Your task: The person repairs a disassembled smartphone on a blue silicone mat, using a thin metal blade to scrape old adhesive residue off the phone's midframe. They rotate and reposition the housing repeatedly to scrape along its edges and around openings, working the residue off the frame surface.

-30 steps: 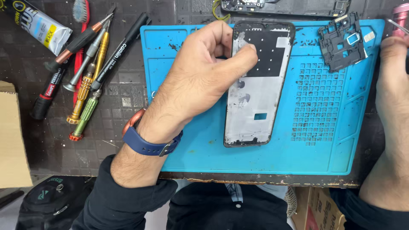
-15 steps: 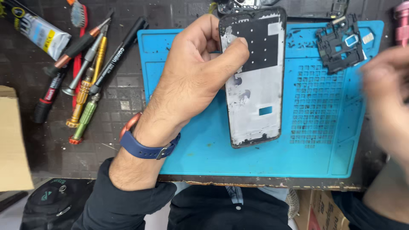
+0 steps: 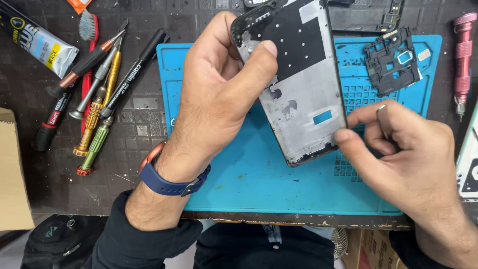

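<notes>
Left grip is clenched on the phone frame, thumb pressed on its inner face near the upper left edge and the remaining fingers wrapped behind it, so the frame is lifted off the blue mat and tilted, its top toward 12 o'clock and its lower end toward 5 o'clock. Right grip meets the frame's lower right corner with the thumb tip touching the edge, the other fingers curled loosely behind; whether it truly pinches the frame cannot be told. On the mat at 2 o'clock from the frame lies a small black bracket plate. At 9 o'clock, on the dark desk, sits a loose row of screwdrivers with a black marker pen and a red toothbrush, and a glue tube lies further out at 10 o'clock. A pink-handled screwdriver lies along the right edge at 3 o'clock.
</notes>
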The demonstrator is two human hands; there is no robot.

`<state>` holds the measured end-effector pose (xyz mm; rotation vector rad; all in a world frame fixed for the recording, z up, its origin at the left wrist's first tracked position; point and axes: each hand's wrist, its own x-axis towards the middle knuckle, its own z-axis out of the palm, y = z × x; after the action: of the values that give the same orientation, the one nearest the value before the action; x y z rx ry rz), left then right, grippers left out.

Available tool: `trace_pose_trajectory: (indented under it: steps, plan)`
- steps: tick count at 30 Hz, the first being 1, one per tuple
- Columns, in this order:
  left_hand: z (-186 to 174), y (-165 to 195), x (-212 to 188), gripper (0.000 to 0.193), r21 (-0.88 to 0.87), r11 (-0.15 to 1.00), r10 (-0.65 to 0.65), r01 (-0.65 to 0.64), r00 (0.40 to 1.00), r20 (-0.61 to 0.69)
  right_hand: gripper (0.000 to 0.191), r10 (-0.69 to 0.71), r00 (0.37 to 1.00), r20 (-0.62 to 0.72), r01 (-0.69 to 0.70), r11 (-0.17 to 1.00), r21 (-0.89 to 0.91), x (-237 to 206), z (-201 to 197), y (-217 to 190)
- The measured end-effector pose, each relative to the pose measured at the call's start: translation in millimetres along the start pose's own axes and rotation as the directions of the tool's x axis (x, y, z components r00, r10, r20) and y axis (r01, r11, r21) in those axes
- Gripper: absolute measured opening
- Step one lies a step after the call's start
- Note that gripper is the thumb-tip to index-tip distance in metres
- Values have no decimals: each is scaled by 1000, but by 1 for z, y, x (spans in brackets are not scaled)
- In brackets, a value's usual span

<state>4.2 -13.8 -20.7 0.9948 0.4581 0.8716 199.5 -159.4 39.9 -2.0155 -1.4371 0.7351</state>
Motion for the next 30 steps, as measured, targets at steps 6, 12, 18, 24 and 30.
trace_pose_trajectory:
  steps: [6,12,18,24,30]
  plan:
    - [2,1,-1,16,4,1000,17,-17,1000,-4,11,17,996,-85,-13,999,47,-3,0,2]
    - [5,0,-2,16,7,1000,15,-15,1000,2,11,-29,991,-129,33,999,31,-1,3,1]
    - [8,4,-2,12,26,1000,8,-8,1000,-3,7,45,991,-125,-8,959,283,-4,3,6]
    - [9,1,-3,15,-34,999,12,-11,1000,22,3,113,993,19,-109,894,435,-4,-4,21]
    - [8,2,-2,14,-43,999,-27,27,1000,14,2,195,978,79,-207,826,525,-3,-6,27]
